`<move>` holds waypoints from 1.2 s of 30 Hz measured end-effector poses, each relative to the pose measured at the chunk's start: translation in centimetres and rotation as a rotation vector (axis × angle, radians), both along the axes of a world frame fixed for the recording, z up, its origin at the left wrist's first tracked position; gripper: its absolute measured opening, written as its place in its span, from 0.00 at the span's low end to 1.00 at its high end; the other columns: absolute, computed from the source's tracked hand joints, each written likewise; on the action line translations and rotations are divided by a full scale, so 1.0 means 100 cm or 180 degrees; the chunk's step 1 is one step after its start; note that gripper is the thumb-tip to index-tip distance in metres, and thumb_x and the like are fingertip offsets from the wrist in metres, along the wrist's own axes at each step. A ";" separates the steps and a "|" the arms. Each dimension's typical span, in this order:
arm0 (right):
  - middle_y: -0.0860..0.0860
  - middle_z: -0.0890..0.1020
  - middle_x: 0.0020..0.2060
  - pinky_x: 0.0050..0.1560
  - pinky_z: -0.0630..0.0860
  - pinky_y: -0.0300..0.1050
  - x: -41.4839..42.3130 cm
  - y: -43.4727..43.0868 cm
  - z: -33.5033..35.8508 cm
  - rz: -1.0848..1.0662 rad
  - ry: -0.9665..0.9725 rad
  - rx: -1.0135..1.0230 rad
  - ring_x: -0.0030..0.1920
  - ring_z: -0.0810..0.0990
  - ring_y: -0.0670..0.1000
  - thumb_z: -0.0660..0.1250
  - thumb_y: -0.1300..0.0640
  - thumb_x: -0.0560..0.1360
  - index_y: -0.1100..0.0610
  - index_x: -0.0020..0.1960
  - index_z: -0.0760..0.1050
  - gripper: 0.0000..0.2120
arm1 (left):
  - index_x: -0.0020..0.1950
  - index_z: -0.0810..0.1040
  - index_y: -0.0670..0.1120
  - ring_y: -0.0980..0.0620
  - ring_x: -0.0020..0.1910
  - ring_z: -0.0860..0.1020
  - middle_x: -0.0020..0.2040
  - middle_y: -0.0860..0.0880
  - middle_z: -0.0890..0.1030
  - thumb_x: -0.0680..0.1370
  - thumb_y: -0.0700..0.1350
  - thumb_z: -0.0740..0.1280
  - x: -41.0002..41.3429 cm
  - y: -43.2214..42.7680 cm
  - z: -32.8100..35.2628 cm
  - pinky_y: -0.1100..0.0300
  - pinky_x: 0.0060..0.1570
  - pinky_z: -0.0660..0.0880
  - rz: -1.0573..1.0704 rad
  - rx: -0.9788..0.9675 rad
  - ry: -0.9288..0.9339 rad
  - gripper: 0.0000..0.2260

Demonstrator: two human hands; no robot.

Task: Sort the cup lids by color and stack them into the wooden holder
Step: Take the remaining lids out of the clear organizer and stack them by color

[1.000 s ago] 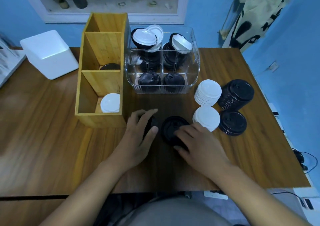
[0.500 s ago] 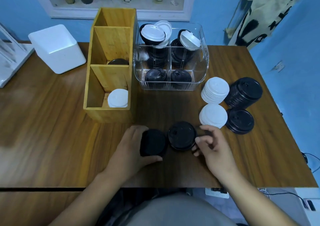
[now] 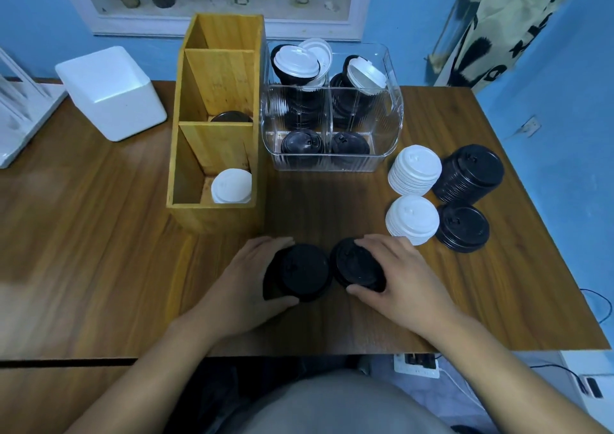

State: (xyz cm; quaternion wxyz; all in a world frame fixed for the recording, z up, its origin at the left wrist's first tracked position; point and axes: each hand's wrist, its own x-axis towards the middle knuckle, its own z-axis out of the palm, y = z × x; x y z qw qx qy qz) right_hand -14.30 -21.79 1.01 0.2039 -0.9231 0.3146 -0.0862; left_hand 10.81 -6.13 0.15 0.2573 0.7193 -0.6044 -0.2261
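Head view: left hand (image 3: 247, 277) curled round black lid stack (image 3: 302, 272), right hand (image 3: 403, 277) gripping second black stack (image 3: 357, 266) just beside; round, matte.

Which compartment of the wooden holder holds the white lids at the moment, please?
The compartment nearest the person: white lids sit in it, whereas the middle compartment shows a black lid.

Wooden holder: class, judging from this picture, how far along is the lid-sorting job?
Done: the wooden holder has white lids in its front slot, a black lid in the middle one. In hand: left hand and right hand each grip black lids. Left: two white stacks and two black stacks on the table, plus mixed lids in the clear bin.
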 end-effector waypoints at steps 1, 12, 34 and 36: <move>0.44 0.75 0.66 0.67 0.70 0.47 -0.002 -0.003 0.002 -0.0046 -0.0097 0.0074 0.65 0.71 0.48 0.76 0.38 0.68 0.50 0.70 0.72 0.35 | 0.78 0.65 0.56 0.66 0.74 0.59 0.70 0.65 0.66 0.69 0.59 0.79 -0.001 -0.002 -0.001 0.69 0.72 0.57 0.0012 0.0024 -0.0051 0.41; 0.42 0.71 0.72 0.72 0.64 0.40 -0.003 -0.003 0.004 0.0697 -0.0209 0.0458 0.71 0.67 0.44 0.76 0.39 0.68 0.49 0.74 0.70 0.39 | 0.79 0.63 0.56 0.70 0.66 0.53 0.71 0.64 0.68 0.69 0.65 0.77 -0.038 -0.027 0.005 0.63 0.69 0.55 -0.0279 0.0080 -0.0188 0.43; 0.47 0.65 0.76 0.71 0.68 0.44 0.003 0.010 -0.004 0.0777 0.0112 -0.0043 0.74 0.63 0.49 0.70 0.37 0.70 0.48 0.77 0.64 0.39 | 0.78 0.68 0.52 0.57 0.75 0.60 0.77 0.59 0.67 0.74 0.71 0.66 -0.029 -0.033 -0.011 0.55 0.74 0.57 -0.0740 -0.0060 -0.0438 0.38; 0.50 0.67 0.74 0.70 0.70 0.47 0.000 0.015 -0.008 0.0714 -0.0017 -0.0078 0.72 0.66 0.51 0.70 0.36 0.70 0.50 0.76 0.67 0.38 | 0.78 0.68 0.53 0.58 0.75 0.61 0.75 0.59 0.69 0.74 0.72 0.65 -0.032 -0.034 -0.010 0.58 0.73 0.56 -0.0792 -0.0075 -0.0559 0.37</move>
